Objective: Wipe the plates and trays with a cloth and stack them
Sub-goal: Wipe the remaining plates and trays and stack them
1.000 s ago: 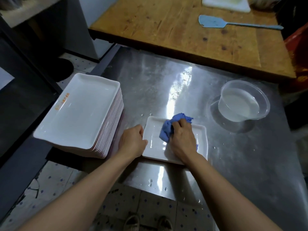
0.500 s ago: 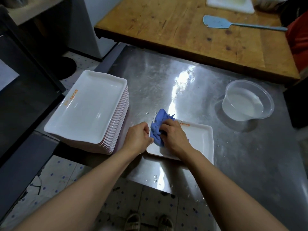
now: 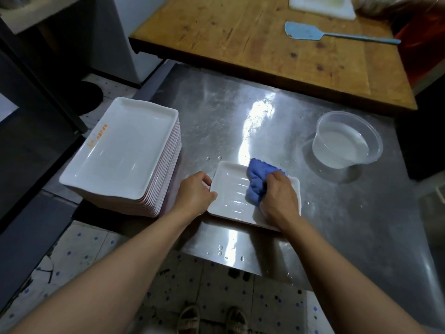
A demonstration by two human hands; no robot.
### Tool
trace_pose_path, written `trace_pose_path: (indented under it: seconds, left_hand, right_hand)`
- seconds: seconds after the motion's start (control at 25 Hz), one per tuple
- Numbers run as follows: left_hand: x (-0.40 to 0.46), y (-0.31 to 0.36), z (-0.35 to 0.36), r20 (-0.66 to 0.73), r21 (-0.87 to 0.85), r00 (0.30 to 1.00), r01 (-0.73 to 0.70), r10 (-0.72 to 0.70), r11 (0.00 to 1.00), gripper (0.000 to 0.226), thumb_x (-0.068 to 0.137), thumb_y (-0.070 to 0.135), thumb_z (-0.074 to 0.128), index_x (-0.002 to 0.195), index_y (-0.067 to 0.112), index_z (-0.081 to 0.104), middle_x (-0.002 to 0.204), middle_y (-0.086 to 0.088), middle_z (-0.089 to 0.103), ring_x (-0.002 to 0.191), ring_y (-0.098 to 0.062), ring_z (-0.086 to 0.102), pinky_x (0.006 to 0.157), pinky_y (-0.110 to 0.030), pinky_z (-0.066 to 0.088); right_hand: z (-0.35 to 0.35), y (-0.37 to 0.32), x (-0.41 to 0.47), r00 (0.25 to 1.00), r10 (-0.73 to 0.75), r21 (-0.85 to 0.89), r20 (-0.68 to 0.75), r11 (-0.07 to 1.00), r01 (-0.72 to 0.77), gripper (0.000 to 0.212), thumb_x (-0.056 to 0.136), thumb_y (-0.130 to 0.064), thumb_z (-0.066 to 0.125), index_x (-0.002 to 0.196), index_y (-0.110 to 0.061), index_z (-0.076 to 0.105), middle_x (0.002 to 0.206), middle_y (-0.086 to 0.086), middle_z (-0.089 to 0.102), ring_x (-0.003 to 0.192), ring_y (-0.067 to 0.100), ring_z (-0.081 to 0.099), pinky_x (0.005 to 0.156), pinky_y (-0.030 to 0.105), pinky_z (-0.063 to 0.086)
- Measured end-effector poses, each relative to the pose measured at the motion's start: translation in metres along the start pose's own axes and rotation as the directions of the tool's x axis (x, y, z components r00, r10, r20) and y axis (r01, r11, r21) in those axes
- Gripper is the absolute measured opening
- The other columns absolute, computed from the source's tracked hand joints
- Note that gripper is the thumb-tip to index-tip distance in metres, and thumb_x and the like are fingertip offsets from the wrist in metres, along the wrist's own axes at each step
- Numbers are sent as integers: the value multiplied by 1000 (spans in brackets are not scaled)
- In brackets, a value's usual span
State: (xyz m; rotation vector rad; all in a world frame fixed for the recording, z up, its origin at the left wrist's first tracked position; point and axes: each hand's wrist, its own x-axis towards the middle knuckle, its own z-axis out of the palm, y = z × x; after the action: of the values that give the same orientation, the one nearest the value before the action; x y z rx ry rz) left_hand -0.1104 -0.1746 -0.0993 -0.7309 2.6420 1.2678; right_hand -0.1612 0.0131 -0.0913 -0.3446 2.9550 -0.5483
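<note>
Since half a second earlier, the blue cloth (image 3: 258,183) has been carried from the small white tray's (image 3: 231,196) left end toward its middle and right part. From the head view, the cloth is bunched in the right hand (image 3: 279,196), whose fingers are curled round it, and pressed on the tray. The tray's left edge is gripped by the left hand (image 3: 195,195). It lies on the steel table (image 3: 337,225), just right of the stack of larger white trays (image 3: 125,155). A clear tub of water (image 3: 346,141) stands well apart at right.
</note>
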Motion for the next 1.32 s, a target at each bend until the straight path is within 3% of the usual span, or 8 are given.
trace_pose_path:
  seconds: [0.12, 0.36, 0.52, 0.64, 0.72, 0.92, 1.12, 1.32]
  left_hand:
    - [3, -6, 2, 13, -143, 1000, 28, -26, 989, 16, 75, 6, 72, 81, 14, 59, 60, 2, 55, 58, -15, 52, 59, -23, 41]
    - [5, -10, 6, -9, -304, 994, 98, -106, 948, 17, 77, 1, 64, 72, 16, 60, 71, -12, 61, 60, -21, 53, 54, -26, 43]
    - [3, -1, 6, -70, -52, 996, 59, -62, 997, 12, 75, 5, 61, 83, 14, 62, 87, -5, 66, 77, -20, 58, 60, -22, 37]
    - [-2, 10, 8, -78, 245, 997, -8, 28, 969, 24, 76, 7, 54, 98, 14, 60, 97, -4, 65, 92, -26, 58, 67, -25, 36]
    - [-6, 12, 10, -91, 340, 993, -38, 74, 940, 28, 77, 7, 52, 104, 14, 58, 101, -7, 65, 95, -30, 58, 68, -29, 40]
    - [-5, 14, 14, -80, 345, 992, -61, 94, 937, 29, 78, 1, 49, 105, 10, 52, 102, -10, 64, 95, -31, 57, 76, -38, 47]
    - [-4, 16, 14, -65, 385, 996, -36, 66, 922, 29, 77, 3, 49, 104, 13, 48, 101, -9, 64, 94, -32, 57, 74, -38, 47]
    - [-8, 23, 19, -105, 385, 994, 3, 40, 923, 34, 72, -1, 46, 103, 13, 46, 100, -14, 63, 96, -36, 53, 66, -33, 34]
  right_hand:
    - [15, -24, -2, 978, -191, 38, 79, 981, 189, 45, 80, -8, 55, 124, -13, 54, 123, 10, 51, 108, 30, 43, 86, 32, 36]
    - [24, -39, -26, 907, -350, 72, 233, 937, 343, 42, 85, -10, 52, 125, -21, 58, 131, 1, 46, 113, 29, 38, 92, 39, 36]
    - [14, -33, -37, 850, -425, 40, 311, 899, 435, 40, 86, -14, 52, 124, -23, 56, 132, -1, 46, 114, 26, 39, 93, 37, 33]
    - [3, -7, -48, 893, -361, -50, 268, 921, 387, 33, 83, -16, 52, 116, -23, 56, 122, -3, 49, 109, 22, 43, 85, 33, 28]
    - [-6, 19, -56, 935, -277, -93, 220, 948, 303, 27, 84, -18, 54, 110, -23, 56, 116, -3, 50, 108, 21, 44, 84, 32, 24]
    - [-16, 51, -45, 970, -163, -221, 181, 954, 201, 24, 84, -14, 54, 108, -17, 58, 124, 3, 49, 114, 25, 42, 91, 33, 23]
    - [-19, 52, -12, 971, -213, -284, 112, 929, 237, 33, 90, -17, 48, 123, -15, 50, 128, 6, 48, 115, 24, 43, 96, 31, 26]
    - [-26, 57, -37, 943, -283, -307, 176, 894, 325, 26, 91, -18, 46, 117, -19, 53, 122, 2, 51, 109, 23, 45, 89, 33, 26]
